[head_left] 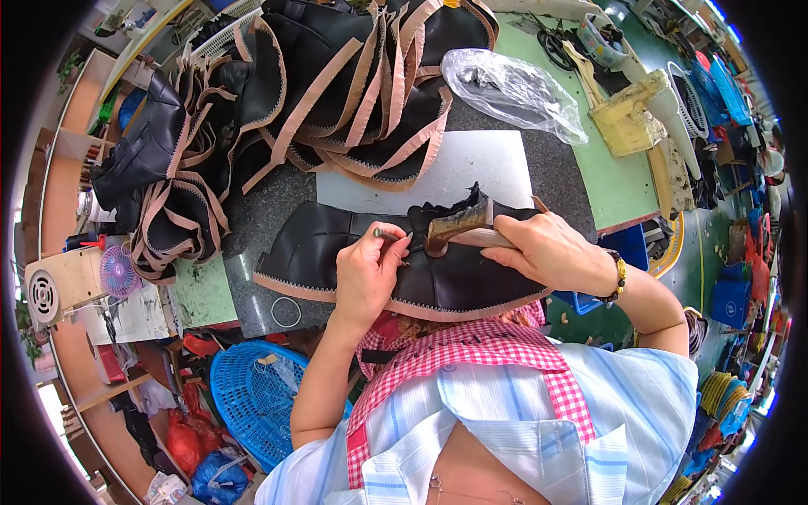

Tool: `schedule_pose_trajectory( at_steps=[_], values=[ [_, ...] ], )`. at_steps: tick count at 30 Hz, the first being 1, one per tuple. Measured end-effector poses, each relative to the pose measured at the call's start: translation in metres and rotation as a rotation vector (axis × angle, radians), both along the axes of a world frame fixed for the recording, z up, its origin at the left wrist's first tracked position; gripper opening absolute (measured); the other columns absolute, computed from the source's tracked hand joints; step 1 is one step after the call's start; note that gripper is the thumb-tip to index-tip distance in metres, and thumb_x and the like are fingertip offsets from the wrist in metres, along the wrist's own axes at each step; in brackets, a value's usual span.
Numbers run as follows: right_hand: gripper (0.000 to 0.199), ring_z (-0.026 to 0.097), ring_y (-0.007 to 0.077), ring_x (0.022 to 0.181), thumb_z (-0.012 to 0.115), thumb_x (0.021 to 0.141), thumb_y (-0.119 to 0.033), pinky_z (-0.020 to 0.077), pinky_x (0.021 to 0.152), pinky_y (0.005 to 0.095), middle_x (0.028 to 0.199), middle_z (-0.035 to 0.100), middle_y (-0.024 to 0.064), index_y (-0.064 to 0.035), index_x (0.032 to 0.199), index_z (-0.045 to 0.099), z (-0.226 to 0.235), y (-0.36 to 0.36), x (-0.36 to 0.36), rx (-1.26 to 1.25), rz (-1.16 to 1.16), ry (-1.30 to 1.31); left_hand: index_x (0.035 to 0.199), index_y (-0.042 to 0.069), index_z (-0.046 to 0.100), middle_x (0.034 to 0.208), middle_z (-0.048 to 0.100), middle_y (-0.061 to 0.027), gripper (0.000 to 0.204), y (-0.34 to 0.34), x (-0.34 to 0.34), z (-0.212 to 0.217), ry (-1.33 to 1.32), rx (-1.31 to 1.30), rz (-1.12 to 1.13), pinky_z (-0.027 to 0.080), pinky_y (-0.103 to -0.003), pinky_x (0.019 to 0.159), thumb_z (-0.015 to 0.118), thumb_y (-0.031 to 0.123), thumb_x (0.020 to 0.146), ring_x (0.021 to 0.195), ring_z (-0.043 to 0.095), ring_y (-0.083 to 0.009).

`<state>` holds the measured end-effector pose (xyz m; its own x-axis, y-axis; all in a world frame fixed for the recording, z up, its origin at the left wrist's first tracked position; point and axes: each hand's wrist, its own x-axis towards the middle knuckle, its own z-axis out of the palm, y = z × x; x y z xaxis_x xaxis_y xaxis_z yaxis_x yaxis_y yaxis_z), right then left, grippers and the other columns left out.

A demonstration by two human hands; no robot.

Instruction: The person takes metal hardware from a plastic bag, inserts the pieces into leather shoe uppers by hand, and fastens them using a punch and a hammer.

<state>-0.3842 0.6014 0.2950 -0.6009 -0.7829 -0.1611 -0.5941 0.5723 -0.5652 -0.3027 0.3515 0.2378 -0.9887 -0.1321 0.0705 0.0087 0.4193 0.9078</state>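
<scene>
A black leather piece with a tan zigzag edge (337, 252) lies flat on the dark stone slab (269, 210) in front of me. My left hand (366, 273) pinches a thin metal tool whose tip points at the leather's middle. My right hand (547, 248) is closed around the wooden handle of a hammer (459, 225), whose worn head rests on the leather next to that tool tip. A white sheet (471, 168) lies under the far part of the piece.
A big heap of black pieces with tan trim (295, 93) fills the far left of the bench. A crumpled clear plastic bag (513, 88) and a yellowish glue-caked container (627, 118) sit far right. A blue basket (252, 396) and a small fan (118, 271) are at left.
</scene>
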Motion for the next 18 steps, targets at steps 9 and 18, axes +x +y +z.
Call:
schedule_pose_trajectory(
  at_steps=[9,18],
  values=[
    [0.03,0.059,0.042,0.063,0.067,0.089,-0.028,0.0477,0.053,0.0438,0.071,0.06,0.0185,-0.0016,0.083,0.053,0.055,-0.01,0.004,-0.617,-0.112,0.237,0.09,0.001,0.063,0.073,0.069,-0.0089,0.005,0.007,0.003,0.001,0.162,-0.345,-0.025,0.052,-0.028,0.059,0.065,0.0,0.086,0.064,0.068,-0.0211],
    [0.027,0.052,0.0386,0.06,0.066,0.089,-0.026,0.0421,0.054,0.0402,0.07,0.053,0.0197,-0.0014,0.088,0.055,0.004,0.043,-0.037,-0.166,-0.415,0.257,0.101,-0.002,0.05,0.088,0.07,-0.0103,0.01,-0.002,0.007,0.015,-0.059,0.359,0.134,0.055,-0.023,0.068,0.053,0.007,0.098,0.078,0.067,-0.0117]
  ],
)
